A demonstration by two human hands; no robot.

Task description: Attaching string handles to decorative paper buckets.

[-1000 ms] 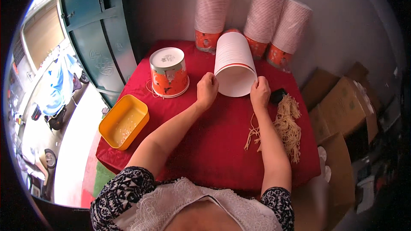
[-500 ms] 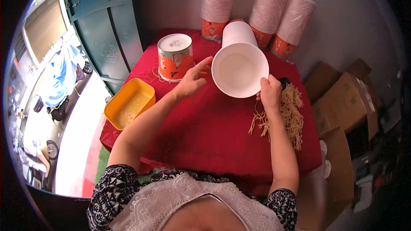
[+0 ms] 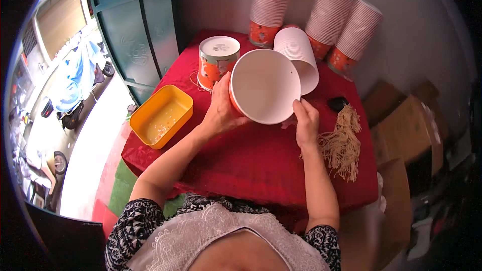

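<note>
A paper bucket (image 3: 266, 88), white inside and orange outside, is held between my two hands with its mouth tilted toward me. My left hand (image 3: 221, 109) is closed round its left side. At the lower right, my right hand (image 3: 306, 123) grips the rim, thumb uppermost. A small hole shows near the bucket's upper right rim. Just behind lies a nested stack of paper buckets (image 3: 297, 57) on its side. An orange bucket (image 3: 213, 68) stands upside down beyond my left hand, with thin cord by its base. A bundle of tan cords (image 3: 344, 143) lies right of my right hand.
A yellow plastic bin (image 3: 163, 115) with small pale bits stands at the left of the red-covered table (image 3: 241, 173). Tall wrapped bucket stacks (image 3: 271, 5) lean on the back wall. A small black object (image 3: 337, 103) sits by the cords. Cardboard boxes (image 3: 406, 125) stand at right.
One bucket has come off the lying stack and moved left and toward me. My left hand, apart from it before, now holds its side; my right hand keeps the rim.
</note>
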